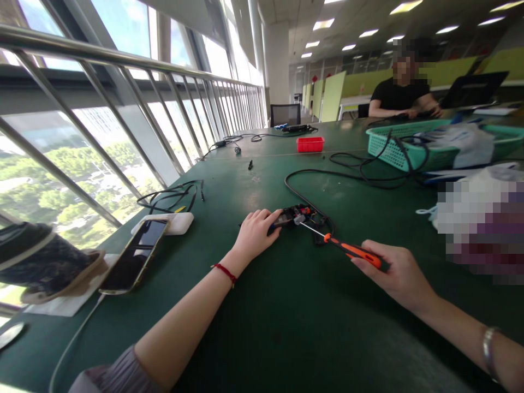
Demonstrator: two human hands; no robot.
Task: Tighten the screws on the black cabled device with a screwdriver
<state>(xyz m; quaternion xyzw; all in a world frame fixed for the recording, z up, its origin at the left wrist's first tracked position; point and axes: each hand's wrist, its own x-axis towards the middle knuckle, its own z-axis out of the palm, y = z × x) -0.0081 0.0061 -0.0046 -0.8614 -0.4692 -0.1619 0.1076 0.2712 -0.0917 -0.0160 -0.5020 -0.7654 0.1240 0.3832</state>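
Note:
My left hand (256,233) presses its curled fingers on a small dark electronic part (295,213) with red bits, lying on the green table (286,305). A black cable (311,188) runs from that part toward the back. My right hand (395,273) grips the orange handle of a screwdriver (352,250), whose thin metal shaft points left and meets the part.
A phone (137,254) leans on a white power bank (180,222) at the left, near a dark cap (41,262). Loose black cables (172,196), a red tray (310,144) and a teal basket (397,144) lie further back. Another person (403,90) sits at the far end.

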